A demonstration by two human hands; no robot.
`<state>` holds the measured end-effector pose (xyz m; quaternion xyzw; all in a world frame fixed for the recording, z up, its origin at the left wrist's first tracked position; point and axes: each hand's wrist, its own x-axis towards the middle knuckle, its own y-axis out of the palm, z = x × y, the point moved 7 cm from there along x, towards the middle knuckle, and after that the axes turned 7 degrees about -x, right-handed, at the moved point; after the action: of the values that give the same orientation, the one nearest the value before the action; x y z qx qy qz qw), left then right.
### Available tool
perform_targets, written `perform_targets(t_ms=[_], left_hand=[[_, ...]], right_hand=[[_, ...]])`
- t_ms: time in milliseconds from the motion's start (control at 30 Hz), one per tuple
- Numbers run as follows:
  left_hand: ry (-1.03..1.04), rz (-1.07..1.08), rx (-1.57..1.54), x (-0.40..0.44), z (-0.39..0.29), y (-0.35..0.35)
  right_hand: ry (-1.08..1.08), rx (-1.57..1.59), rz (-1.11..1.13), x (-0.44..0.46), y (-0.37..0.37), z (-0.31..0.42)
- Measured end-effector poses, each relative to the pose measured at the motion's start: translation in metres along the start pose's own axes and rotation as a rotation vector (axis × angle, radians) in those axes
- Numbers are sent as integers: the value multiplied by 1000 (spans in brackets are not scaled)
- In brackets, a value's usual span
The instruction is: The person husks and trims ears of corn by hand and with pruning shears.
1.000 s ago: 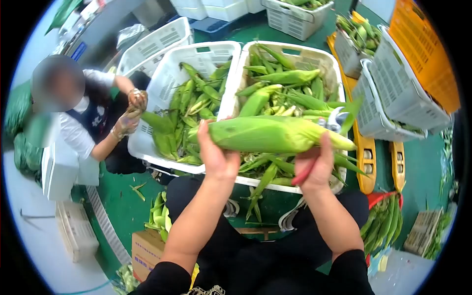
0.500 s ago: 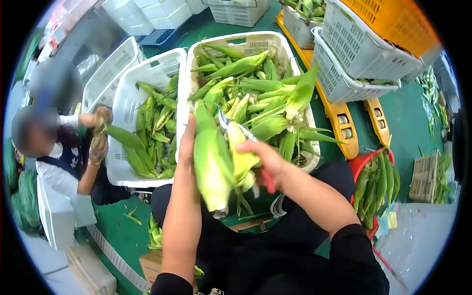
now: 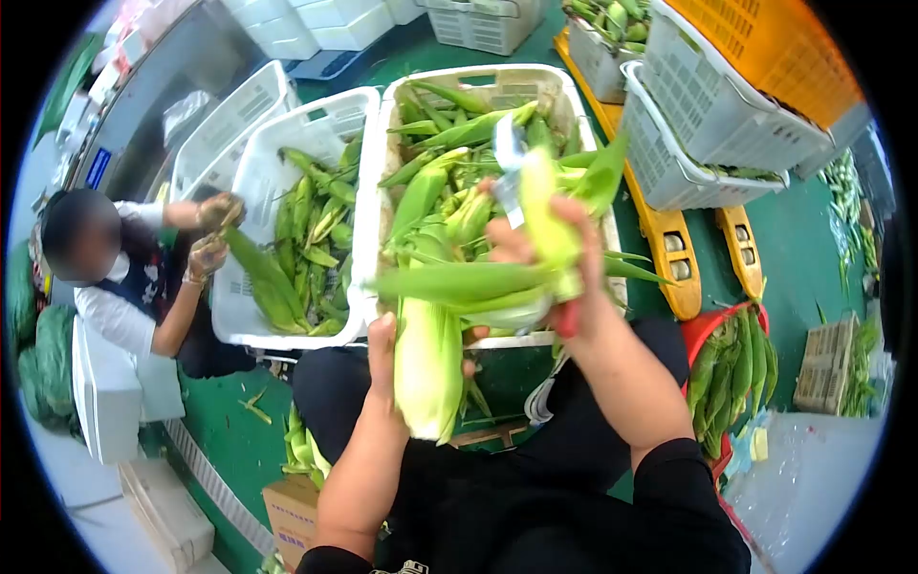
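Observation:
My left hand (image 3: 384, 359) is wrapped round a pale green ear of corn (image 3: 427, 368), held upright over my lap. Beside it, my right hand (image 3: 579, 253) is closed on peeled husk leaves (image 3: 542, 215) and a tool with a red handle (image 3: 569, 318). A shiny metal blade (image 3: 508, 158) sticks up from that hand. Motion blur hides whether the tool is a knife or scissors. One long green husk leaf (image 3: 459, 281) stretches sideways between the ear and my right hand. Behind both hands stands a white crate (image 3: 386, 124) full of unpeeled corn (image 3: 469, 134).
At left a co-worker (image 3: 124, 277) holds an ear over another white crate (image 3: 253, 172) of corn. A red bucket (image 3: 685, 335) with green husks stands right of my knee. Further right are a yellow pallet jack (image 3: 669, 258) and stacked crates (image 3: 727, 115). A cardboard box (image 3: 290, 517) sits lower left.
My right hand has moved up and away from the ear with the blade and husk leaves, and a leaf now stretches between them. The ear has shifted slightly right and down.

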<state>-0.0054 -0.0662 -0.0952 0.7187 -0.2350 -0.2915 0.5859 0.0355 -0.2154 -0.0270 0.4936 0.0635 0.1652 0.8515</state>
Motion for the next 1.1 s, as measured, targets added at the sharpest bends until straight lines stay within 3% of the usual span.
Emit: perform_targets(t_ms=[33, 67, 100, 167, 233, 300, 367, 400, 433, 500, 567, 633, 667, 733, 800, 833, 867, 933, 967, 1000, 1067, 1100], left_hand=[[-19, 23, -53, -8, 3, 14], [22, 15, 160, -20, -2, -2], [65, -36, 334, -28, -7, 20], [122, 24, 309, -61, -39, 30], [340, 156, 274, -115, -99, 33], [746, -21, 548, -160, -139, 60], [781, -401, 732, -212, -183, 14], [771, -545, 790, -240, -201, -20], [758, -692, 843, -267, -213, -60], [727, -1143, 1116, -315, -221, -127], [520, -1374, 1420, -365, -222, -219], [348, -1501, 1381, -411, -201, -304], [265, -1546, 1518, -433, -189, -337], [76, -1636, 1655, -437, -177, -344], [97, -1721, 1770, -441, -201, -355], [288, -1590, 1840, -415, -222, -328], [558, -1359, 1705, -375, -248, -295], [806, -983, 1907, -255, -277, -157], [677, -1012, 2152, -195, -275, -89], [725, -744, 2240, -129, -255, -27], [473, -528, 2145, -17, -238, -3], [237, -507, 1986, 36, -223, -18]], right_hand=[[-78, 180, 224, 6, 4, 16], [-190, 103, 180, 5, 5, 38], [-354, 186, 43, -1, 8, 58], [-689, -125, -267, -22, -27, 104], [-846, -402, -453, -31, -63, 122], [-636, -742, -686, -33, -111, 115], [-544, -1107, -836, -29, -124, 102], [-620, -1203, -819, -31, -84, 99], [-619, -1116, -785, -27, -106, 95], [-550, -783, -724, -26, -107, 83], [-518, -493, -709, -31, -98, 75], [-390, -250, -631, -26, -101, 68], [-387, -230, -608, -26, -108, 66], [-395, -257, -617, -28, -104, 63], [-360, -231, -610, -28, -99, 61], [-340, -167, -631, -30, -100, 57], [-315, -97, -644, -30, -100, 53], [-285, 23, -682, -30, -98, 43], [-296, 32, -670, -32, -100, 41], [-299, 82, -645, -34, -96, 37], [-306, 149, -568, -32, -90, 36], [-294, 151, -493, -32, -85, 36]])
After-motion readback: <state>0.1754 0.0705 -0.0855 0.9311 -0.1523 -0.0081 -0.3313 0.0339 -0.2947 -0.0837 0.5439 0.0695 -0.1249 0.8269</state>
